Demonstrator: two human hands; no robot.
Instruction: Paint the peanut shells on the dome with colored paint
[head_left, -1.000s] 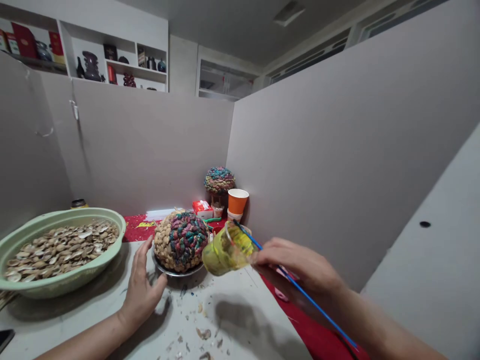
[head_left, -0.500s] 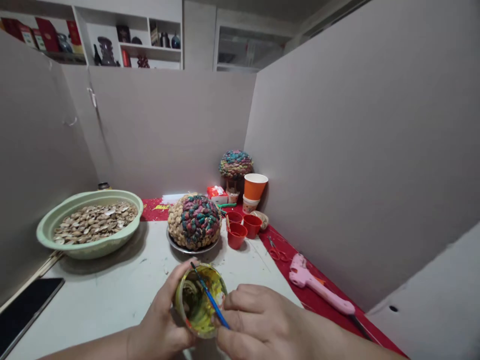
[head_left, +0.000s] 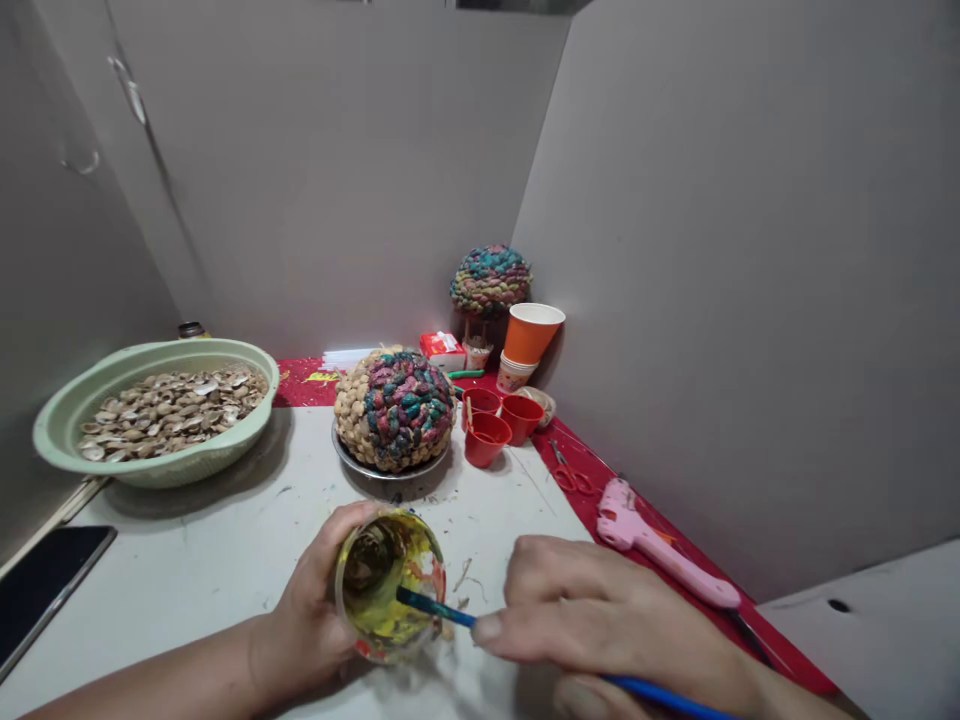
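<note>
My left hand (head_left: 319,600) is wrapped round a clear plastic cup (head_left: 352,635) smeared inside with yellow, green and red paint, its mouth tilted toward me. In my right hand (head_left: 600,620) is a blue paintbrush (head_left: 446,612), its dark tip over the cup's mouth. Just beyond the cup, a dome of shells (head_left: 409,408), part bare tan and part painted pink, teal and dark, rests on a shallow metal dish (head_left: 390,472). Several small red cups (head_left: 487,445) stand right of it.
A green basin (head_left: 180,468) of pistachio-like shells stands left, above a phone (head_left: 52,590). At right lie red-handled scissors (head_left: 574,480) and a pink glue gun (head_left: 667,555). Behind stand a painted shell ball (head_left: 491,280) and an orange paper cup (head_left: 532,335). Grey panels (head_left: 712,250) enclose the table.
My right hand has moved right, drawing the brush back so its tip points left into the cup. The cup has shifted slightly left, and the view has tipped downward.
</note>
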